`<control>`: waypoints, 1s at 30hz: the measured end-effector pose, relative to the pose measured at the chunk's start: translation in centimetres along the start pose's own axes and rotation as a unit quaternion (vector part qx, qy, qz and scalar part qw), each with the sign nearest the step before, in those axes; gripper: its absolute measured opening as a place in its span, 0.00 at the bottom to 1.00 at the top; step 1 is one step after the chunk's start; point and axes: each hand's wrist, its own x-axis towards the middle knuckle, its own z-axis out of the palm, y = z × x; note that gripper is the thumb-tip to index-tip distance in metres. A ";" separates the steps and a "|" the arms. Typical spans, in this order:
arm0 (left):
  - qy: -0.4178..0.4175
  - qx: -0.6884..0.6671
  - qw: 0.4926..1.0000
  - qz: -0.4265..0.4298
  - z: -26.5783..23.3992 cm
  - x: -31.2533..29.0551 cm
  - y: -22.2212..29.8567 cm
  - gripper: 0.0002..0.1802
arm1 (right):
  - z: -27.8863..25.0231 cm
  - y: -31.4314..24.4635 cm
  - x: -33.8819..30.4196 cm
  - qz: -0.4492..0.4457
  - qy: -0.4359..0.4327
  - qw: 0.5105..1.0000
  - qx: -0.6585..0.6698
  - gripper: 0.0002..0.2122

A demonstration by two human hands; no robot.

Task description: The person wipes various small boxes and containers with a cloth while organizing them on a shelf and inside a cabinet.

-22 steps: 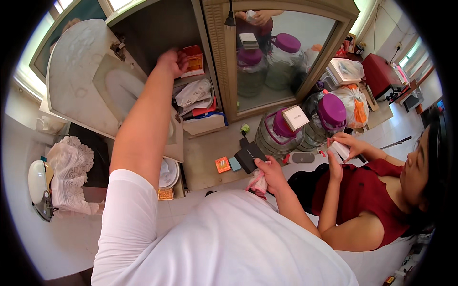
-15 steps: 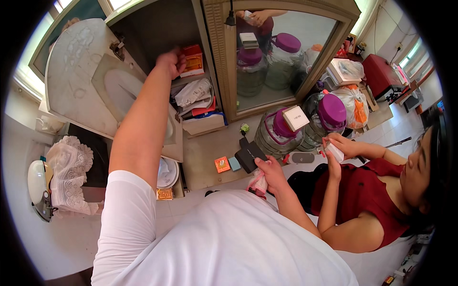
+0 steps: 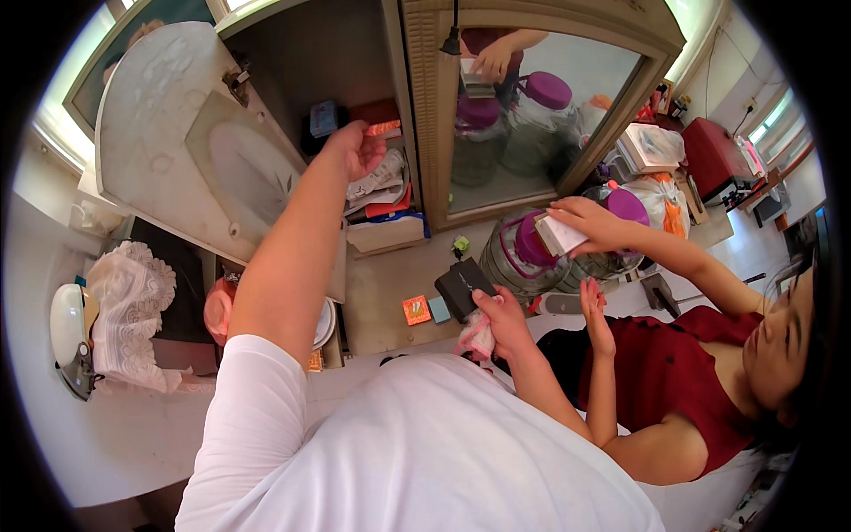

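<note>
At the upper left, my left hand [image 3: 355,151] reaches into the open cabinet compartment. Its fingers curl at the near end of a red-and-orange box [image 3: 384,129], hiding part of it. A small blue box [image 3: 324,118] lies behind that hand. My right hand [image 3: 505,317] grips a black box [image 3: 463,287], with a pink-and-white cloth [image 3: 477,335] bunched under the fingers. Beside the black box, an orange packet [image 3: 416,310] and a small blue-grey square [image 3: 439,309] lie on the low ledge. To the right, a co-worker's hand [image 3: 592,223] holds white boxes [image 3: 558,234] over a purple-lidded jar.
The cabinet door [image 3: 168,133] hangs open on the left; a mirrored door [image 3: 532,106] stands on the right. Large glass jars [image 3: 519,262] sit before it. Bags and papers [image 3: 381,182] fill the shelf below my left hand. A white helmet [image 3: 69,332] is at far left.
My left hand has drawn down and toward the shelf front, uncovering the blue box. The co-worker's hand has risen to the white boxes over the jar. My right hand still holds the black box.
</note>
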 end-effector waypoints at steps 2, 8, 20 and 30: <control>0.033 -0.012 0.999 -0.019 1.0 -1.0 -1.1 0.19 | -0.1 -0.2 0.6 -0.020 -0.023 1.000 0.003 0.28; 0.034 0.033 0.999 -0.002 -1.5 0.8 -1.3 0.19 | 3.9 -2.7 2.0 -0.072 -0.054 0.996 0.008 0.23; 0.005 -0.292 0.949 0.120 -4.8 -1.5 -9.6 0.10 | 23.3 -12.6 12.6 -0.031 -0.249 0.966 0.067 0.17; -0.024 -0.418 0.881 0.220 -2.6 0.2 -6.8 0.09 | 28.4 -11.9 17.5 -0.058 -0.113 0.984 0.125 0.10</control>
